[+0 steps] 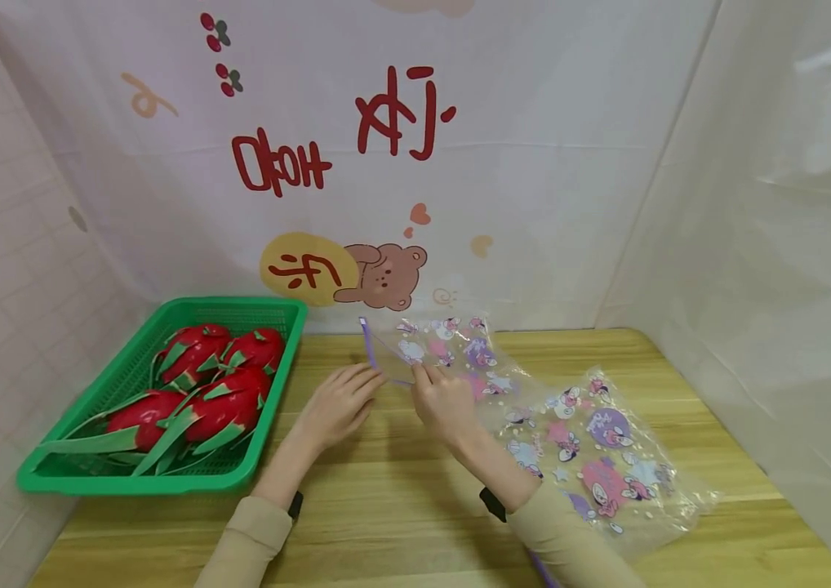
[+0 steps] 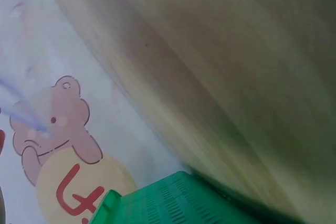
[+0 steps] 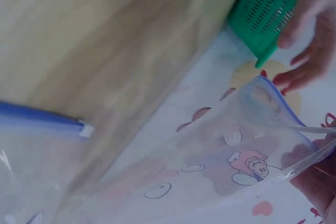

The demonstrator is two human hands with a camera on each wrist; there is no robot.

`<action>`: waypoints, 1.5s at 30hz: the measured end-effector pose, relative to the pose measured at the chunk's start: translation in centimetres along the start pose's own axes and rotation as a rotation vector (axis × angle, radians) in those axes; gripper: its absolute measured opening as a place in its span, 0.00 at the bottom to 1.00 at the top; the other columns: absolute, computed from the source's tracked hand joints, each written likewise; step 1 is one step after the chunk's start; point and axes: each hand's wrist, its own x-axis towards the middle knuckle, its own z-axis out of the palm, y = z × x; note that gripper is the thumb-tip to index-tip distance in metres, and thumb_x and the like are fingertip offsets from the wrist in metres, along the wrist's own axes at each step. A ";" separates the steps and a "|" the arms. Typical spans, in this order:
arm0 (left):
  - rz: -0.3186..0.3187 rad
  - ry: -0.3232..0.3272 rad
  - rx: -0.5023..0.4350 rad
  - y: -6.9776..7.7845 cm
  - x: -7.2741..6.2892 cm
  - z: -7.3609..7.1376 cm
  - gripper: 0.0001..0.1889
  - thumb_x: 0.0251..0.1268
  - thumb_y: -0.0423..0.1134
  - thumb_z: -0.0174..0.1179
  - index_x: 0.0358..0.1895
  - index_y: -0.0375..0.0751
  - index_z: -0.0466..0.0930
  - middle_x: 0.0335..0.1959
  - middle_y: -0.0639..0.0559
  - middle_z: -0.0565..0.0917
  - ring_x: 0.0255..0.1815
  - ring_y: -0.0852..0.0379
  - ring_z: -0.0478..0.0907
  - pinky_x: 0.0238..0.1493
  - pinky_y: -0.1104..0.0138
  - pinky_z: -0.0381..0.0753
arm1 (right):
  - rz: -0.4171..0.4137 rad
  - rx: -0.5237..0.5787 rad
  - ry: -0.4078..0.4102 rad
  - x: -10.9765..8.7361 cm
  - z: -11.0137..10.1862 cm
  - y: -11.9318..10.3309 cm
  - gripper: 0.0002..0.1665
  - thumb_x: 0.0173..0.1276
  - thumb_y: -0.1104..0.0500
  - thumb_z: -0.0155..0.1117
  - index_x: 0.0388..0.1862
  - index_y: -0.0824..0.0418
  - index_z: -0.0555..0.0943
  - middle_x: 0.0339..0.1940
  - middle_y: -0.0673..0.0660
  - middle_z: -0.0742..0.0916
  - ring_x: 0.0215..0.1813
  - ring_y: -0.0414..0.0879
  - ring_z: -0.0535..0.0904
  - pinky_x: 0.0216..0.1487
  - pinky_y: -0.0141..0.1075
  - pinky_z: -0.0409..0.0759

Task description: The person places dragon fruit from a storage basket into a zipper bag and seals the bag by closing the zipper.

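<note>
My right hand (image 1: 446, 404) pinches the opening edge of a clear zip bag (image 1: 480, 351) printed with pink and purple cartoon figures. In the right wrist view the bag's mouth (image 3: 286, 103), edged in purple-blue, is spread apart, with right-hand fingers (image 3: 315, 184) against the film. My left hand (image 1: 342, 402) reaches to the other side of this mouth, fingertips right at the purple edge. Its thumb and fingers stand apart in the right wrist view. The left wrist view catches only a sliver of fingers at its left edge.
A second printed zip bag (image 1: 606, 457) lies flat on the wooden table (image 1: 386, 523), partly under the right forearm. To the left stands a green basket (image 1: 291, 359) with several red dragon fruits (image 1: 228, 404). A printed cloth wall (image 1: 548, 212) closes off the back.
</note>
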 end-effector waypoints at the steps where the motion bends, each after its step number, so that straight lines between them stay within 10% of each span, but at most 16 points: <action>1: 0.019 0.011 0.006 -0.1 0.1 0.2 0.22 0.49 0.34 0.69 0.52 0.38 0.81 0.49 0.45 0.85 0.54 0.47 0.80 0.57 0.56 0.78 | -0.002 0.002 0.021 0.1 -0.3 0.1 0.10 0.49 0.67 0.70 0.33 0.65 0.85 0.26 0.57 0.89 0.25 0.46 0.85 0.19 0.28 0.79; 11: 0.152 0.091 0.067 0.5 1.0 1.8 0.09 0.52 0.34 0.67 0.39 0.40 0.83 0.39 0.50 0.83 0.44 0.54 0.80 0.50 0.67 0.81 | -0.016 0.075 0.031 -0.3 -1.6 1.3 0.10 0.47 0.71 0.69 0.32 0.66 0.85 0.28 0.58 0.89 0.26 0.47 0.86 0.22 0.28 0.81; 20: 0.158 0.116 -0.019 1.2 1.2 1.8 0.14 0.50 0.26 0.61 0.42 0.42 0.82 0.38 0.48 0.80 0.41 0.54 0.79 0.43 0.68 0.82 | 0.130 0.114 -0.310 -0.4 -3.0 1.3 0.12 0.50 0.75 0.65 0.32 0.63 0.85 0.13 0.51 0.79 0.12 0.35 0.55 0.12 0.21 0.49; 26: 0.227 0.171 -0.030 1.4 1.2 1.6 0.12 0.55 0.28 0.57 0.41 0.43 0.82 0.39 0.49 0.80 0.42 0.55 0.79 0.45 0.67 0.81 | 0.222 0.204 -0.485 0.1 -3.0 1.5 0.09 0.49 0.62 0.75 0.32 0.60 0.86 0.27 0.55 0.88 0.18 0.42 0.78 0.14 0.25 0.69; 35: 0.265 0.097 0.041 1.8 0.7 1.3 0.12 0.59 0.30 0.56 0.44 0.44 0.83 0.39 0.52 0.86 0.39 0.58 0.85 0.40 0.68 0.84 | 0.204 0.080 -0.246 0.7 -3.2 2.7 0.07 0.53 0.69 0.69 0.30 0.60 0.86 0.25 0.56 0.88 0.11 0.38 0.67 0.11 0.21 0.61; 45: 0.255 -0.032 0.164 2.7 0.9 0.4 0.18 0.54 0.31 0.59 0.50 0.48 0.80 0.47 0.55 0.86 0.53 0.54 0.81 0.53 0.55 0.81 | 0.212 0.103 -0.053 1.5 -4.1 4.0 0.07 0.55 0.71 0.65 0.30 0.63 0.86 0.28 0.58 0.89 0.25 0.50 0.85 0.15 0.32 0.77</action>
